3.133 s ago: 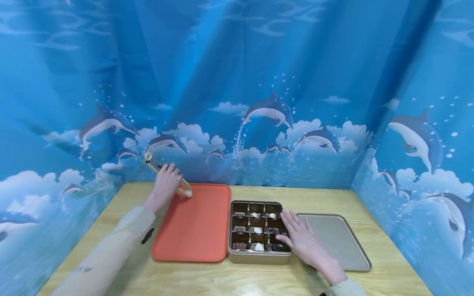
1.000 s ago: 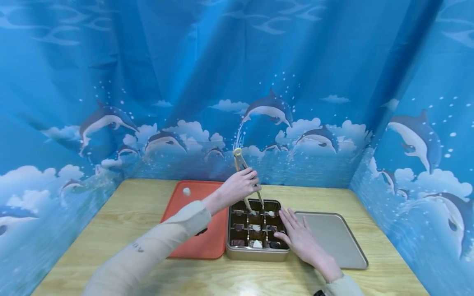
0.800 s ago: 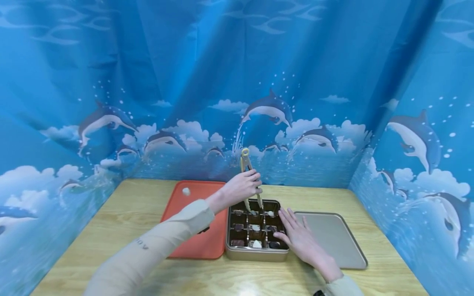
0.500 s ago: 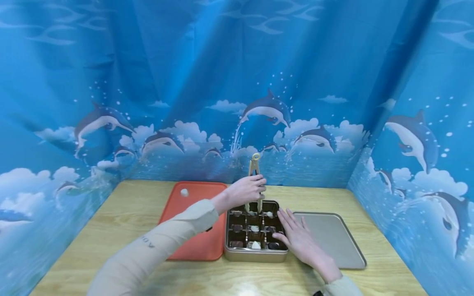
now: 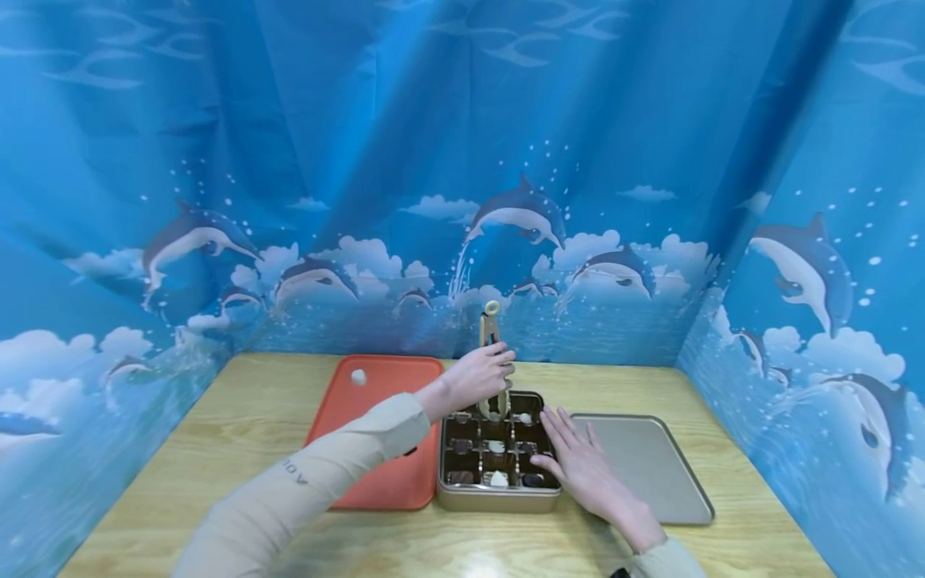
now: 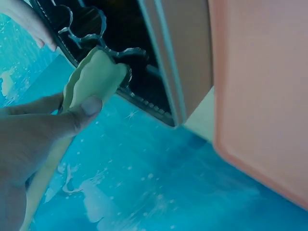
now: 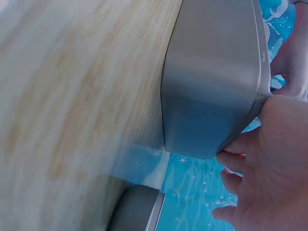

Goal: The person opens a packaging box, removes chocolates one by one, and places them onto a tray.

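My left hand [image 5: 477, 376] grips yellow-handled tongs [image 5: 490, 327] over the back middle compartment of a metal tin [image 5: 499, 501]. The tongs' pale scalloped tips [image 6: 96, 79] reach into the tin and look close together; what lies between them is hidden. A clear divider splits the tin into small compartments holding dark and white chocolates, such as the white one [image 5: 499, 479] in front. My right hand [image 5: 585, 466] rests on the tin's right rim with straight, spread fingers. Left of the tin, a white piece [image 5: 358, 376] lies on the red tray [image 5: 390, 482], near its far left corner.
A flat metal lid [image 5: 654, 466] lies right of the tin, partly behind my right hand. The wooden table [image 5: 173, 449] runs back to a blue dolphin-print curtain [image 5: 405, 160]. My left sleeve passes over the tray.
My left hand has come right from the tray with the tongs, leaving the white piece there. Over the tin, the tongs' arms have drawn together. My right hand stays on the rim.
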Available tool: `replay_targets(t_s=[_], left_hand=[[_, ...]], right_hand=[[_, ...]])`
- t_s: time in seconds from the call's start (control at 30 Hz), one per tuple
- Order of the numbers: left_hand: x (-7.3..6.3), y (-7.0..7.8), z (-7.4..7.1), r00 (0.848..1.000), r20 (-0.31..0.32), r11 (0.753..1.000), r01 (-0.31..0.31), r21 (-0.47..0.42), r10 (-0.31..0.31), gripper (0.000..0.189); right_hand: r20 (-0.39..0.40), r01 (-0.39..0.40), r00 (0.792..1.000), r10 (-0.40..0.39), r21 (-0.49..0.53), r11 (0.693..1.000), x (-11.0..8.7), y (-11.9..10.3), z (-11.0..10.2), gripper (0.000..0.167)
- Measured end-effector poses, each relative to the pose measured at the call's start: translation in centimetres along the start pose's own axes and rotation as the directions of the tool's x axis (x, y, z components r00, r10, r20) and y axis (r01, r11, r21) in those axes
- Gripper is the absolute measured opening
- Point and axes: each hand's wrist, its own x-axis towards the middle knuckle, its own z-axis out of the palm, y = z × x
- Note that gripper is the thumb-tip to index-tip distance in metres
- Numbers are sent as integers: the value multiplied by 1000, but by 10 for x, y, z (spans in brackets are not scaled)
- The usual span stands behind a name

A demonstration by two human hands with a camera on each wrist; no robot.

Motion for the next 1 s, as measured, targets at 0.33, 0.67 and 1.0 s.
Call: replay_targets(t_s=[0.33,0.67,1.0], left_hand=[[-2,3,4,1000,-27,1000,8,-8,-9,25],[-19,-12,4,984,-100,987,137,-80,-145,29],[-51,-19,9,928,-204,930,254,-267,-312,47]], right_hand=[[-14,-1,1000,1,0,1000,0,0,2,74],[-22,3,1000,-3,-3,1000,0,1,-1,75],[-6,-1,1000,1,3,1000,0,0,1,74]])
